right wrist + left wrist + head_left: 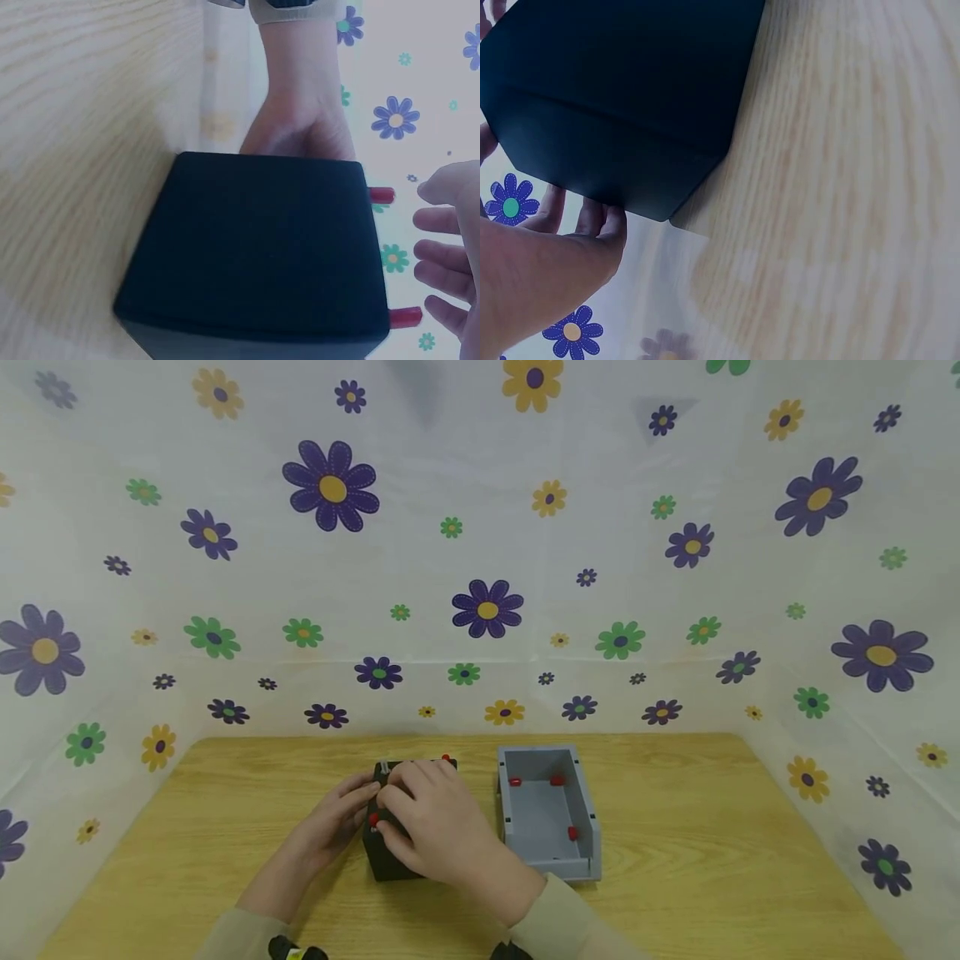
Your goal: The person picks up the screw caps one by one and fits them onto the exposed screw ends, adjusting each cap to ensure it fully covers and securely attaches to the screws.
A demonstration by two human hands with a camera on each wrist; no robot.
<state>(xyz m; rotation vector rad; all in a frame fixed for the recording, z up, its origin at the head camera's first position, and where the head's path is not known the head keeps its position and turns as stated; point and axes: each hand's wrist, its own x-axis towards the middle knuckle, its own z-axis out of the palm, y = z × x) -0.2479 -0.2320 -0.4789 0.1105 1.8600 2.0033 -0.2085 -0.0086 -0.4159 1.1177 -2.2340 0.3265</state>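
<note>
A black box (390, 860) stands on the table, with small red pegs (381, 196) sticking out of its top face. One red peg (373, 819) is at the near left corner and another (446, 757) at the far right. My left hand (330, 831) rests against the box's left side; in the left wrist view its fingertips (613, 221) touch the edge. My right hand (442, 818) is over the top, hiding much of it. In the right wrist view its fingers (442, 253) are loosely bent and spread, just off the top, with nothing visible between them.
Right of the box is a grey open bin (587, 797) with a few small red pieces (572, 833) inside. Both stand on a wood-grain table (675, 843). A white cloth with flower prints (420, 560) hangs around the back and sides.
</note>
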